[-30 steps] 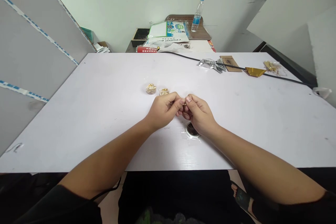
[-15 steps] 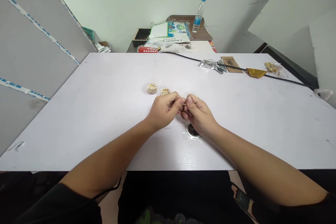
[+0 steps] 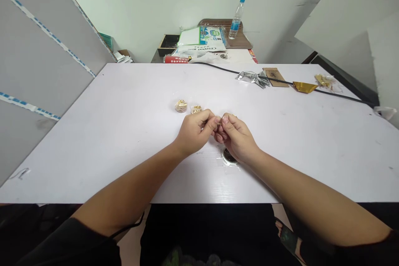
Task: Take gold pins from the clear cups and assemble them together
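Now: I seem to be fiddling with a thin bit (image 3: 220, 124) | left grip (image 3: 197, 131), right grip (image 3: 238, 135): both look pinched on it, over the counter (image 3: 93, 141) | next: likely needs small, steady moves

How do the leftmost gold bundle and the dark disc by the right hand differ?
The gold bundle shows whole; the dark disc is partly hidden by the right hand. The bundle is gold and looks made of thin pieces, while the disc is dark with a pale rim. The bundle sits farther from the person than the disc. Both look roundish.
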`<state>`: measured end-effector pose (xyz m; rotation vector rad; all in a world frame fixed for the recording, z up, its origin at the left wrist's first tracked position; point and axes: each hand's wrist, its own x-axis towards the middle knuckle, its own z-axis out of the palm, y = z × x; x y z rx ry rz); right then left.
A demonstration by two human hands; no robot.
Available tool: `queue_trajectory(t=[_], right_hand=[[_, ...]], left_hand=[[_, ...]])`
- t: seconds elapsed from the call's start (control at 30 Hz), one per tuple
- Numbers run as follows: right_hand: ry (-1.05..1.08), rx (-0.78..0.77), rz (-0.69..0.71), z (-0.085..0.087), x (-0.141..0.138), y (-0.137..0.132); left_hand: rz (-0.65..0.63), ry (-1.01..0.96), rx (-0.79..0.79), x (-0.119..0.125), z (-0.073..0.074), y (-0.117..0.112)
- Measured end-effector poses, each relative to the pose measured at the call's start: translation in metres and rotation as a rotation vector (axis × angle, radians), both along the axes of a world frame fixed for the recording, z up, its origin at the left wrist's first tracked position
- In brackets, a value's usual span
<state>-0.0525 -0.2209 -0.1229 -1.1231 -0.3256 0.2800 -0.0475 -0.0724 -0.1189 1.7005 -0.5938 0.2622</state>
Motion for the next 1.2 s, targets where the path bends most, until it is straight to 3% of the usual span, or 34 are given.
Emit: queue_trajectory(t=[1.2], right_hand=[[0.026, -0.06, -0.001, 0.0046, -0.0004, -0.0002]], left_hand=[[-0.107, 0.063, -0.032, 0.0012, 0.0016, 0.0013]])
